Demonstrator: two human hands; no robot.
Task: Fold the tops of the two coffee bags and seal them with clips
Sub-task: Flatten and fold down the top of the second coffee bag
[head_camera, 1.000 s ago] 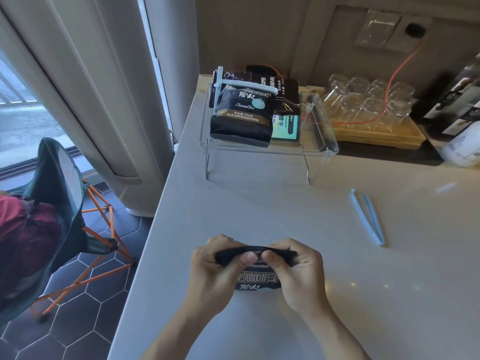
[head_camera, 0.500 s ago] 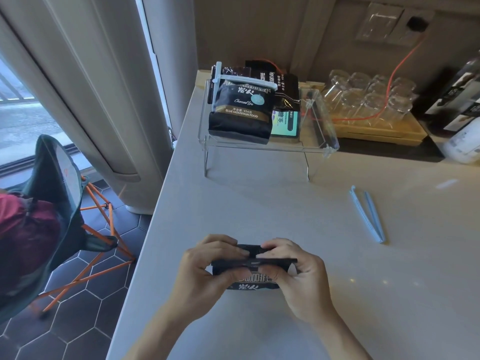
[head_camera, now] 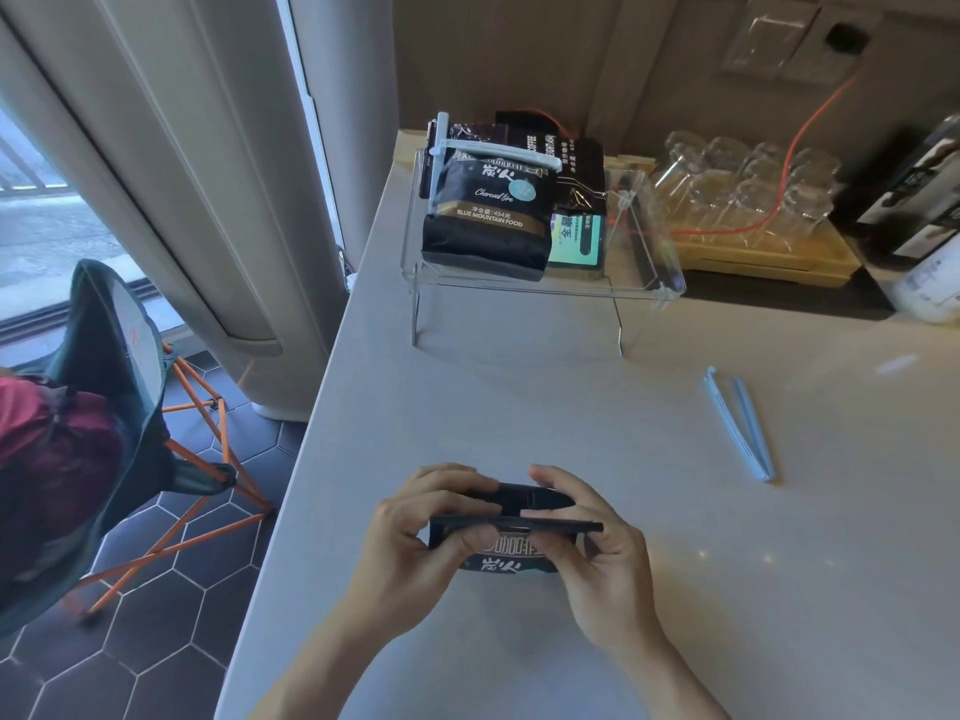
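Now left hand [head_camera: 415,532] and right hand [head_camera: 597,543] both pinch folded top of coffee bag [head_camera: 511,556], fingers curled.

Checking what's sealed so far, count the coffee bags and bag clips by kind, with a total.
Coffee bags with a clip on: 1
Coffee bags held in the left hand and right hand: 1
Loose blue clips on the counter: 1
White clips on a bag: 1
Total: 4

Looks like a coffee corner in a home or small cafe. Pale surface [head_camera: 519,397] with a clear rack [head_camera: 649,283] of coffee bags [head_camera: 485,220] at the far end, a wooden tray [head_camera: 769,252] of upturned glasses [head_camera: 727,184] to its right, wall sockets [head_camera: 795,39] above. A folding camp chair [head_camera: 119,366] sits on dark hex floor tiles [head_camera: 156,615] by a big window [head_camera: 36,226] on the left.
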